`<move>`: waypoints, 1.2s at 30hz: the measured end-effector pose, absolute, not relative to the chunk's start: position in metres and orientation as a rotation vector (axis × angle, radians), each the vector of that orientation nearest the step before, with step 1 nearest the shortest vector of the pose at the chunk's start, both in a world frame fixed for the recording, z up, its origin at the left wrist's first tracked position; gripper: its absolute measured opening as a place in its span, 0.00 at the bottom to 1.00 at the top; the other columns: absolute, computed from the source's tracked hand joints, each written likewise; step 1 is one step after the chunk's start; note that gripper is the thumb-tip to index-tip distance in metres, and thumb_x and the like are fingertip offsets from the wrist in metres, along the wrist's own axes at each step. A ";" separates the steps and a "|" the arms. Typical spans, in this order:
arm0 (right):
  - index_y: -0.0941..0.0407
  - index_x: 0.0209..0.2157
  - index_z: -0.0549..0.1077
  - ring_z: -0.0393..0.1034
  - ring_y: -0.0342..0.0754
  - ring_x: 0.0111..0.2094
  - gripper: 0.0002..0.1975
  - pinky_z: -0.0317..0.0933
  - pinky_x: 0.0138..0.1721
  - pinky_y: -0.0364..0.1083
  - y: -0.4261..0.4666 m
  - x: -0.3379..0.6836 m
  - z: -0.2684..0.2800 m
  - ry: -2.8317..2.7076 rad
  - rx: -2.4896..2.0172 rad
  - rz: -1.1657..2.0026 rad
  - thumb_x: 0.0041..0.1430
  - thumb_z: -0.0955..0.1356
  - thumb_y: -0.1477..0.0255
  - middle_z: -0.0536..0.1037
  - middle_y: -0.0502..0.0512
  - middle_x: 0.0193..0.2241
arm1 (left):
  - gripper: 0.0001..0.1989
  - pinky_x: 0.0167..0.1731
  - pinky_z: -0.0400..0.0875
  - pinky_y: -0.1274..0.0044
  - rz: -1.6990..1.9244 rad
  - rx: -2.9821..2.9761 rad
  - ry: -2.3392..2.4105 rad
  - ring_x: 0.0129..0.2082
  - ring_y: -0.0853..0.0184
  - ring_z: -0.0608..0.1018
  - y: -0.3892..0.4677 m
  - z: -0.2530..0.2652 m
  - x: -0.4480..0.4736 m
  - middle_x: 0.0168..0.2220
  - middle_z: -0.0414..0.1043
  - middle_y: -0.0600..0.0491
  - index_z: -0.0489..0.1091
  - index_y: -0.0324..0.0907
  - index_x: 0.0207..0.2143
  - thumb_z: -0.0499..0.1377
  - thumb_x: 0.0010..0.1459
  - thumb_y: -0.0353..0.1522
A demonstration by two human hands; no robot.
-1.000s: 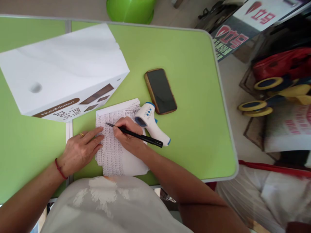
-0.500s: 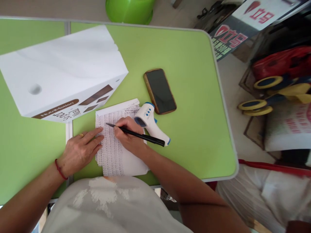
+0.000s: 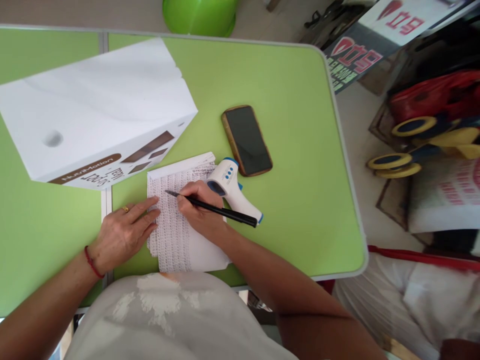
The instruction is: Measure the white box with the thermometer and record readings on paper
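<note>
Head view: Your right hand [image 3: 204, 222] grips a black pen [image 3: 232, 214], its tip directed at the written rows of the paper stack [image 3: 172, 240]; tip contact cannot be confirmed. Your left hand [image 3: 125, 232] is flat, fingers extended, fingertips at the stack's left edge. The stack lies on the green table [image 3: 307, 150], in front of your torso. Beyond it stands the white box [image 3: 93, 100], printed "NutriMotion"; its visible faces are closed, contents hidden. A gun-shaped thermometer [image 3: 240, 200] lies beside your right hand, near the phone [image 3: 247, 140]. Off the table's right side, a white sack [image 3: 446, 205] conceals its contents.
</note>
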State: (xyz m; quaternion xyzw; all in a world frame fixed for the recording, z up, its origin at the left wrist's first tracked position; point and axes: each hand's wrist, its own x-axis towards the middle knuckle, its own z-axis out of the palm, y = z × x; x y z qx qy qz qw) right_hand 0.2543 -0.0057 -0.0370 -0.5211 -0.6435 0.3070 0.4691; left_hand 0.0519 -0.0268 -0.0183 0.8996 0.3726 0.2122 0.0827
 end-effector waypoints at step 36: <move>0.53 0.24 0.65 0.60 0.39 0.19 0.06 0.58 0.22 0.41 -0.008 0.252 -0.039 -1.571 -1.262 0.822 0.52 0.66 0.75 0.66 0.43 0.17 | 0.09 0.36 0.77 0.71 0.624 2.696 1.094 0.37 0.65 0.81 -0.026 -0.017 0.051 0.52 0.74 0.48 0.73 0.38 0.45 0.55 0.65 0.29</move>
